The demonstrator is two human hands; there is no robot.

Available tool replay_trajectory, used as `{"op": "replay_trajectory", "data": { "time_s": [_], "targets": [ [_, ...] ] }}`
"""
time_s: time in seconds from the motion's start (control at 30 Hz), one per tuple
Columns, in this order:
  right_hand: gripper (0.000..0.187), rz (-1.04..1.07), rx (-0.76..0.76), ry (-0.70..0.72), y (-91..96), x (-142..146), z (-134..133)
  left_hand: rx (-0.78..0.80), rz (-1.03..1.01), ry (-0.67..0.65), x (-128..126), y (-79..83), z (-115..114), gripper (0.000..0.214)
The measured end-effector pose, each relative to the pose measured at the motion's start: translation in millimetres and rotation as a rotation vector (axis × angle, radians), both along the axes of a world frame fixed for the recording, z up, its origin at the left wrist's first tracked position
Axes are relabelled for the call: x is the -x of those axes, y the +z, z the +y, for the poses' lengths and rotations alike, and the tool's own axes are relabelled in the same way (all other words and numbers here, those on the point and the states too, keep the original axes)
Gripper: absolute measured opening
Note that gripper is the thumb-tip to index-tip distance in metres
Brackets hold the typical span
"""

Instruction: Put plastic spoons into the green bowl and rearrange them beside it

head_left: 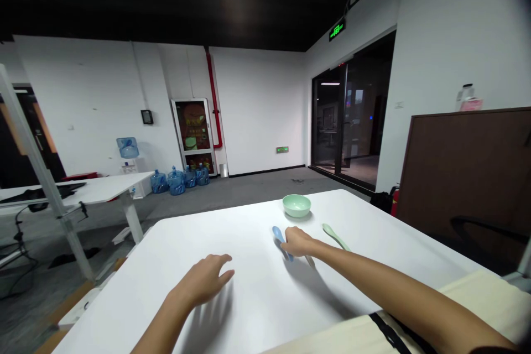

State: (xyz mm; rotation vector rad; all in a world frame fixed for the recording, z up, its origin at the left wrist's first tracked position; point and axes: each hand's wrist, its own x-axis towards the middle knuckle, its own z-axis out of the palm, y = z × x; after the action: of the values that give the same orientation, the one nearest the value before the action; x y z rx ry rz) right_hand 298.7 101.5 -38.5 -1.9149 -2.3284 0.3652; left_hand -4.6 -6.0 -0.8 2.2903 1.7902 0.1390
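Note:
My right hand (297,241) reaches over the white table with its fingers curled in and pressed together at a blue spoon (277,232). The spoon's bowl points away from me, and part of its handle shows below my fingertips. A pale beige handle-like end (310,261) sticks out beneath my right wrist; the rest of it is hidden. To the right of that hand lies a light green spoon (334,235), partly behind my forearm. Beyond the spoons stands a light green bowl (296,207). My left hand (209,278) hovers above the table's left part, fingers apart, holding nothing.
The white table (244,232) has rounded far corners. Cream cloth (477,293) lies at the near right. Another desk (136,178) stands left, with several blue water jugs (176,181) behind it. A brown partition (468,171) rises at the right, near a glass door (352,116).

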Motion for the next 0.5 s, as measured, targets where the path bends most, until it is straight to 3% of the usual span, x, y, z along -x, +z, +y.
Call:
{"op": "replay_trajectory", "data": {
  "time_s": [0.2,0.5],
  "targets": [
    [0.016,-0.049,-0.030,0.067,-12.3,26,-6,-0.003,0.006,0.007,-1,1.4,0,0.058],
    [0.019,-0.068,-0.036,0.076,-25.9,27,-6,0.006,0.014,-0.007,-1,1.7,0,0.058]
  ]
}}
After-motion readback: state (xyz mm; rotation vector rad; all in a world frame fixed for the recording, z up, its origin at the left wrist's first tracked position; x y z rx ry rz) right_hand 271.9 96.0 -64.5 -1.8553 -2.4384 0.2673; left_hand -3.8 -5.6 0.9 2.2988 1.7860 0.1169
